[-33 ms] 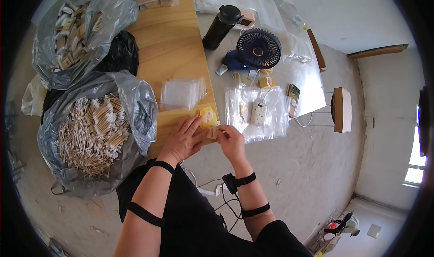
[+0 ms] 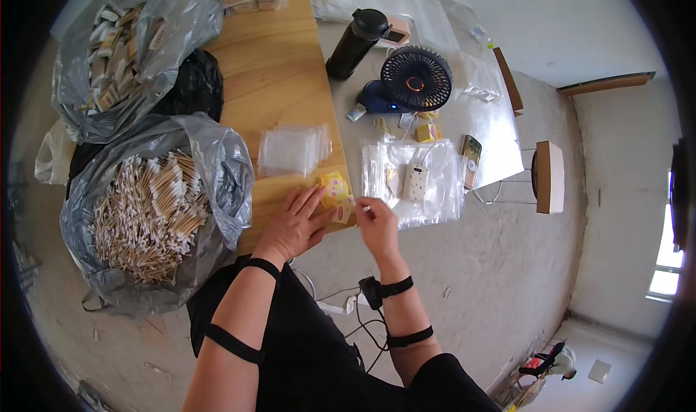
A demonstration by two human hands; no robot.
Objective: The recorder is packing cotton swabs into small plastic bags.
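My left hand (image 2: 291,227) lies on the wooden table's near edge, fingers stretched out. Its fingertips touch small yellow-and-white printed cards or labels (image 2: 336,188) at the table corner. Just right of them, past the edge, my right hand (image 2: 378,229) is closed, thumb and fingers pinched together. A tiny pale bit shows at its fingertips, too small to name. Beyond the cards lies a stack of small clear plastic bags (image 2: 290,151). At the left, a grey plastic bag (image 2: 235,194) holds a heap of loose wooden cotton swabs (image 2: 148,220).
Another bag (image 2: 69,85) of packed swabs (image 2: 116,56) stands far left. On the grey table are a black bottle (image 2: 351,49), a dark fan (image 2: 415,78), clear plastic sheets (image 2: 442,205), a white power bank (image 2: 415,183) and a phone (image 2: 470,157). Cables (image 2: 362,328) hang below.
My right hand has moved slightly to the right, away from the yellow cards. The left hand stays in place on them.
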